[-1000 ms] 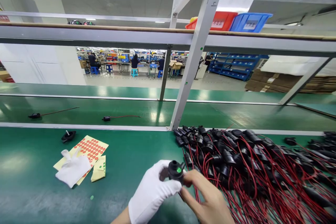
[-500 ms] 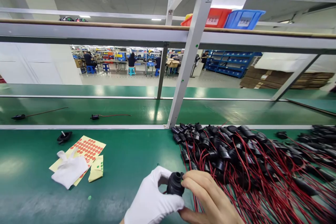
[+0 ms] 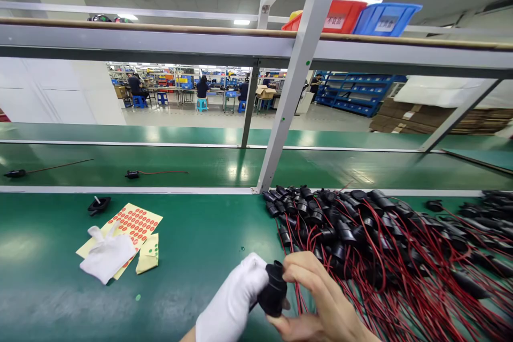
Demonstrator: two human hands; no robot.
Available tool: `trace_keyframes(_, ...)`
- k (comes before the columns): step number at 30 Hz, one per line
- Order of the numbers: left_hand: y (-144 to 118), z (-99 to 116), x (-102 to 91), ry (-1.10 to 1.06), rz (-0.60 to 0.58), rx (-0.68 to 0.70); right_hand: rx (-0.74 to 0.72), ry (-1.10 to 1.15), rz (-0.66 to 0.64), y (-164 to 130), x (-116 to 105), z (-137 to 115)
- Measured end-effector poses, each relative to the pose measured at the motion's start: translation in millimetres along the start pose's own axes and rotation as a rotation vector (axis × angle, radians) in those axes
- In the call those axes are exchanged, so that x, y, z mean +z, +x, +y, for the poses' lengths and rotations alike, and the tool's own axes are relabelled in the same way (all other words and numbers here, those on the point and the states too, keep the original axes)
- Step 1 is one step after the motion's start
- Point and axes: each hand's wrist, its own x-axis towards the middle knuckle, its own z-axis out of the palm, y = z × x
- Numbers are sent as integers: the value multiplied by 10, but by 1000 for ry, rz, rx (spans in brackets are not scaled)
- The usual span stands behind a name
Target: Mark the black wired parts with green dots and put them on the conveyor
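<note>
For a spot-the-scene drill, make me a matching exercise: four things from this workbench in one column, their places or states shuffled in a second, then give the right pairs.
Things:
1. black socket
2. spare white glove
3. sheet of red dot stickers
4. pile of black sockets with red wires

Places or states:
A. lying loose on the green bench, partly over the yellow sheets
B. heaped on the bench at the right
C. held between the gloved left hand and the bare right hand
D. flat on the bench at the left, partly under the glove

Pairs: 1-C, 2-A, 3-D, 4-B
</note>
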Motion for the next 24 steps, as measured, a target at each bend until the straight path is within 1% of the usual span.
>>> trace_keyframes(2, 13, -42, -8, -161, -40, -43, 91, 87, 24, -7, 8, -1)
trace_keyframes(3, 29, -80, -9, -252, -43, -73, 180, 154, 32, -5, 11, -2)
trace_keyframes(5, 73, -182, -13, -421, -66, -131, 421, 327, 19, 18, 16, 1)
trace_keyframes(7, 115, -291, -21, -522, -107, -168, 665, 524, -48, 61, 16, 13)
trace_keyframes(8, 129, -338, -27, -558, -133, -182, 763, 615, -86, 83, 14, 23)
trace_keyframes(10, 142, -398, -37, -624, -158, -211, 888, 765, -142, 117, 12, 49)
trace_keyframes(12, 136, -415, -42, -666, -154, -234, 944, 856, -180, 128, 11, 75)
trace_keyframes(14, 124, -408, -44, -679, -154, -245, 961, 872, -201, 123, 10, 93)
trace_keyframes(19, 112, -439, -53, -668, -150, -231, 945, 748, -230, 116, -12, 113)
trace_keyframes(21, 122, -496, -61, -719, -194, -237, 914, 727, -237, 130, -25, 121)
trace_keyframes(24, 148, -592, -59, -852, -323, -275, 859, 734, -215, 153, -38, 131)
